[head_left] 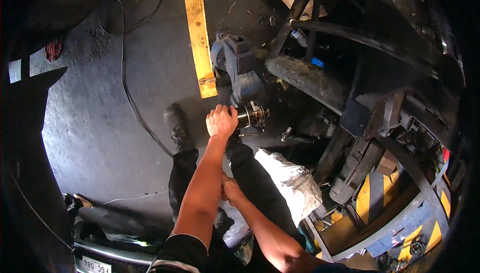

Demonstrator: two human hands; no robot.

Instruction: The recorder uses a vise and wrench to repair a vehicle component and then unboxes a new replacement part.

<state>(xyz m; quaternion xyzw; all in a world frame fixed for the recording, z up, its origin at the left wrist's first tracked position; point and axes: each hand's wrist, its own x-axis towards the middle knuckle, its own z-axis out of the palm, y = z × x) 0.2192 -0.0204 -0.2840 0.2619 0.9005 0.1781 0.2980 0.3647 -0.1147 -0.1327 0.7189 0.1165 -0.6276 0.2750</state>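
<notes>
My left hand (pixel 221 121) reaches forward, its fingers curled down over the near end of a cylindrical metal part (pixel 252 116). The part has a bright round body and a flanged, toothed-looking right end; its left end is hidden under my fingers. Just beyond it stands a blue bench vise (pixel 241 68); I cannot tell whether its jaws touch the part. My right hand (pixel 231 190) is close to my body, between my legs, partly covered by my left forearm. Its fingers are closed, and what they hold is hidden.
A yellow beam (pixel 198 33) lies left of the vise. A dark cable (pixel 123 63) curves across the floor. To the right are a heavy metal frame (pixel 320 83), a ratchet-like tool (pixel 295 136), a white cloth sack (pixel 292 180) and a striped yellow-black stand (pixel 370 193). A car bumper (pixel 115 253) borders the lower left.
</notes>
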